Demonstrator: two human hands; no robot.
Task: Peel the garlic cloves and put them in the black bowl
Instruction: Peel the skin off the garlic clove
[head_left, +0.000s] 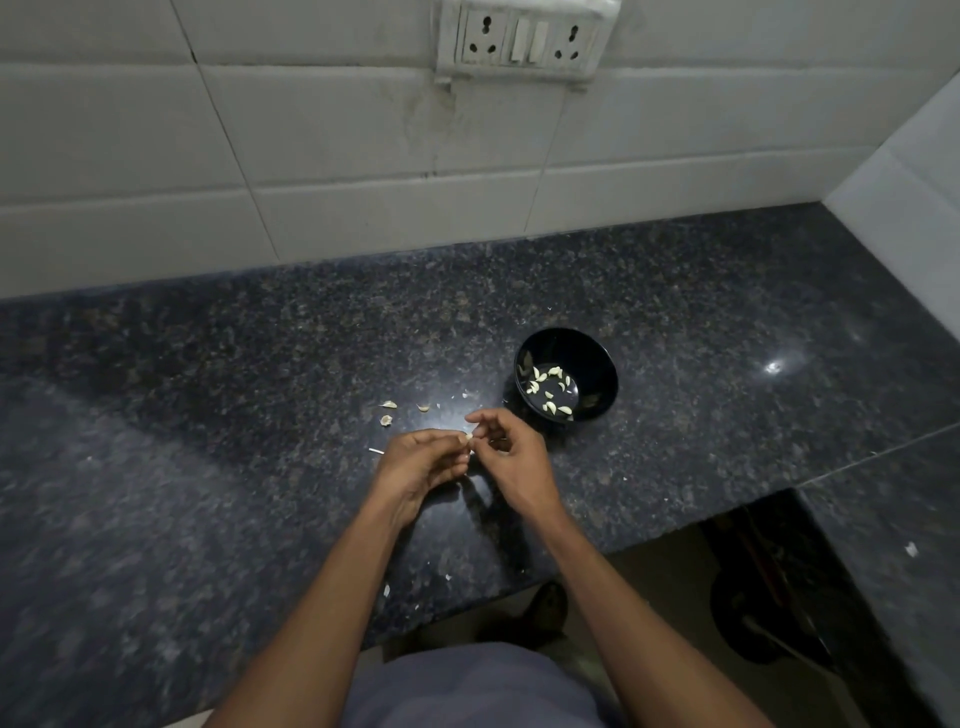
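Note:
A black bowl (597, 364) stands on the dark granite counter (260, 415), with several peeled garlic cloves (550, 389) inside. Just in front and left of the bowl my two hands meet above the counter. My left hand (421, 465) has its fingers curled round a small pale garlic clove (469, 439). My right hand (511, 454) pinches at that same clove with thumb and fingertips. Most of the clove is hidden by my fingers. Two unpeeled cloves (387, 413) and one more (424, 408) lie on the counter to the left of my hands.
Bits of garlic skin (470, 394) lie scattered near the bowl and by the front edge. A tiled wall with a socket panel (524, 39) rises behind. The counter ends at a cut-out front right, with floor and a dark round object (769, 608) below.

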